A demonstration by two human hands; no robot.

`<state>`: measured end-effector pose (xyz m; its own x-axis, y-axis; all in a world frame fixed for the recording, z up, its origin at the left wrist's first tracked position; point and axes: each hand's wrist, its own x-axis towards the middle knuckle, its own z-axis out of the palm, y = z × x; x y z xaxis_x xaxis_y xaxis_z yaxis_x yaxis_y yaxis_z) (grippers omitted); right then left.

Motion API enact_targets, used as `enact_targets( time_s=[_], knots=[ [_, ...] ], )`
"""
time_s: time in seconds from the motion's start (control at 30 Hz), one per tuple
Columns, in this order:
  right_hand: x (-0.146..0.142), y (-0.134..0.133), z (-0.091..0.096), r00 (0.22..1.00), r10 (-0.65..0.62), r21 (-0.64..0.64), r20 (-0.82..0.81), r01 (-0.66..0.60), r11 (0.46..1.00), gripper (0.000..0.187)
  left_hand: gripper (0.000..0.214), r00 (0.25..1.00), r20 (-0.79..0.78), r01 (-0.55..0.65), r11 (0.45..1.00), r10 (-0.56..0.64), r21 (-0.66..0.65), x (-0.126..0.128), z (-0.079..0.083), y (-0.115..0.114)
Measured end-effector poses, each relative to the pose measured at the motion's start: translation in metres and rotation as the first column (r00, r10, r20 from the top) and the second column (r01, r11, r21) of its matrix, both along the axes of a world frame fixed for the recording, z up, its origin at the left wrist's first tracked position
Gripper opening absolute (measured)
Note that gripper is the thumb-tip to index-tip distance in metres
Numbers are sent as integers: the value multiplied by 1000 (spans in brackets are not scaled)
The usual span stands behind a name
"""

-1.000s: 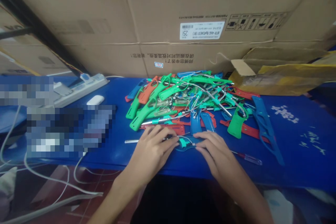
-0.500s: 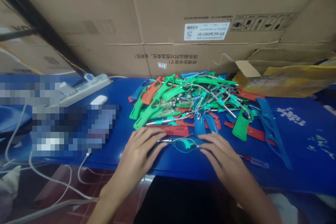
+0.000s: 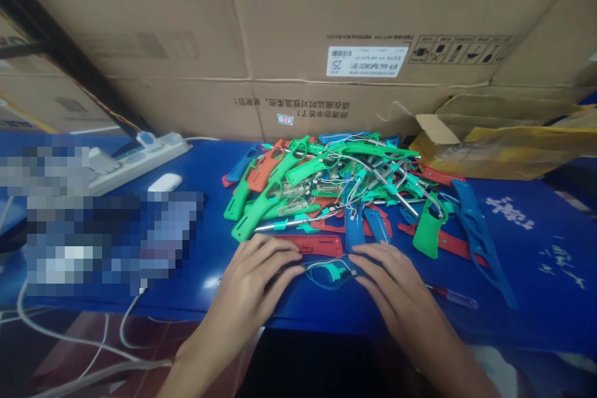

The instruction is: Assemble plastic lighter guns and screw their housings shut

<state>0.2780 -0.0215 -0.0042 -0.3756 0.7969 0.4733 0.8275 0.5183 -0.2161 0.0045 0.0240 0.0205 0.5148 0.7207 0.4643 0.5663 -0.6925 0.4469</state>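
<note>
A blue plastic shell with a teal insert and thin white wire lies near the front edge of the blue table. My left hand presses on its left end, fingers bent over a thin metal rod that is mostly hidden beneath them. The fingertips of my right hand pinch the shell's right end. Just behind both hands is a pile of green, red and blue plastic shells tangled with metal rods and wires.
A large cardboard box walls off the back of the table. A white power strip and a small white case lie at the left, a torn yellow-brown carton at the right. A small screwdriver lies by my right wrist. Cables hang off the front left.
Both hands stay on the blue shell. My left fingers have slid further over the metal rod, which now hardly shows. The camera has shifted slightly.
</note>
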Motion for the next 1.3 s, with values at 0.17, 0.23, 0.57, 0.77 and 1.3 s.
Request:
enact_targets(
  time_s=[0.17,0.23,0.57,0.77,1.3],
  knots=[
    [-1,0,-1,1000,-11,5,-6,11,1000,29,8,999,-33,15,1000,-15,-6,1,-3,0],
    [-2,0,-1,999,-19,-3,-31,19,1000,28,8,999,-35,12,1000,-12,-11,2,-3,1],
    [-1,0,6,981,-4,12,-193,6,1000,20,10,990,-78,-117,993,117,-4,6,-5,-12],
    [2,-21,6,922,-69,136,-381,130,982,24,28,994,12,-109,991,110,-77,10,6,-3],
    [216,-9,33,602,-788,82,-132,798,597,22,14,971,-24,-232,963,237,134,36,9,68]
  ],
)
